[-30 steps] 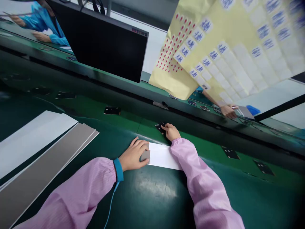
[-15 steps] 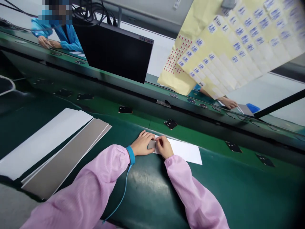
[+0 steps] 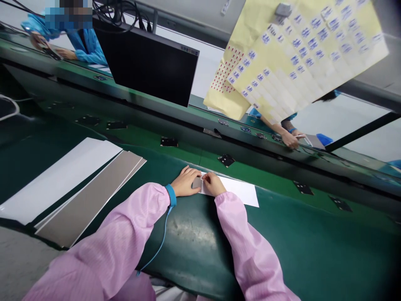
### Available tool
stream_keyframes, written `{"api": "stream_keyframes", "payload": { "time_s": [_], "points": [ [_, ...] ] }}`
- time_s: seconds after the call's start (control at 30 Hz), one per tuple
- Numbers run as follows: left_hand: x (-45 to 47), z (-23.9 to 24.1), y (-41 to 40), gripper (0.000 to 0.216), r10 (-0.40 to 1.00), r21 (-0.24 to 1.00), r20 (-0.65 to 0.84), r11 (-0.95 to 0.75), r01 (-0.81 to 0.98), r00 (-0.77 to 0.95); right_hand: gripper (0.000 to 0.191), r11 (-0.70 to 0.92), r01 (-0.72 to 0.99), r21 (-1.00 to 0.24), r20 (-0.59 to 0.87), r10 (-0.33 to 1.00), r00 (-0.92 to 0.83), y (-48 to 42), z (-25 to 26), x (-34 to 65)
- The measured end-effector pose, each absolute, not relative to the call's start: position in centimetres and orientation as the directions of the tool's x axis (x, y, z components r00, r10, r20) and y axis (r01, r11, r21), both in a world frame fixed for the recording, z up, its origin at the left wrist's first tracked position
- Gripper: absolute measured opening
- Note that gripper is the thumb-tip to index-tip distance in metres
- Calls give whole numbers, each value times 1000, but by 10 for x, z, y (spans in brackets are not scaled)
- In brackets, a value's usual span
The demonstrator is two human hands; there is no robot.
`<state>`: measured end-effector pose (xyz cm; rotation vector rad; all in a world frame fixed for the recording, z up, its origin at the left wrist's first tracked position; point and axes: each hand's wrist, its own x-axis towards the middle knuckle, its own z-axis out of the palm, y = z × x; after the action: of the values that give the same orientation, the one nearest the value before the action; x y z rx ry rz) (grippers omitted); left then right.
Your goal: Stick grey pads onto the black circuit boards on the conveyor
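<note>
A white strip (image 3: 241, 193) lies flat on the green bench mat, with a small grey piece (image 3: 196, 183) at its left end. My left hand (image 3: 187, 182) rests over that end, fingers stretched out and thumb apart, with the grey piece showing between them. Close beside it, my right hand (image 3: 214, 184) is closed in a pinch above the strip, at the edge of the grey piece. What its fingertips hold is too small to make out. A blue wrist strap (image 3: 171, 195) with a thin cord circles my left wrist.
Long white sheets (image 3: 59, 179) and a grey-faced strip (image 3: 90, 196) lie at left. Beyond the mat, a green conveyor carries black boards (image 3: 226, 160). A dark monitor (image 3: 150, 62) and yellow label sheets (image 3: 282, 71) stand behind. Co-workers' hands (image 3: 290, 140) show across the line.
The view has shifted slightly. My hands stay at the strip's left end, the right one still pinching. The boards have slid a little rightward, and the co-worker at left now holds a dark board.
</note>
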<state>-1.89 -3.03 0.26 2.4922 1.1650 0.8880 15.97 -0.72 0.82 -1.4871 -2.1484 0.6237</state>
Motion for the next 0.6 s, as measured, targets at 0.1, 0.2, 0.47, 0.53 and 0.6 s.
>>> {"api": "stream_keyframes", "payload": {
  "time_s": [0.1, 0.2, 0.47, 0.53, 0.6],
  "points": [
    [-19, 3, -30, 44, 761, 458, 420, -649, 608, 495, 10, 303, 746, -593, 88, 945, -314, -6, 11, 159],
    [-19, 3, -30, 44, 765, 463, 414, -643, 610, 493, 8, 311, 759, -572, 103, 945, -310, -6, 12, 156],
    [-18, 3, -30, 44, 769, 477, 409, -639, 604, 490, 12, 334, 764, -552, 151, 941, -303, -8, 8, 155],
    [-19, 3, -31, 44, 774, 484, 409, -633, 604, 484, 11, 329, 733, -596, 134, 940, -313, -6, 8, 159],
    [-19, 3, -31, 46, 777, 490, 409, -629, 603, 478, 9, 312, 709, -632, 109, 942, -318, 0, 11, 163]
  ]
}}
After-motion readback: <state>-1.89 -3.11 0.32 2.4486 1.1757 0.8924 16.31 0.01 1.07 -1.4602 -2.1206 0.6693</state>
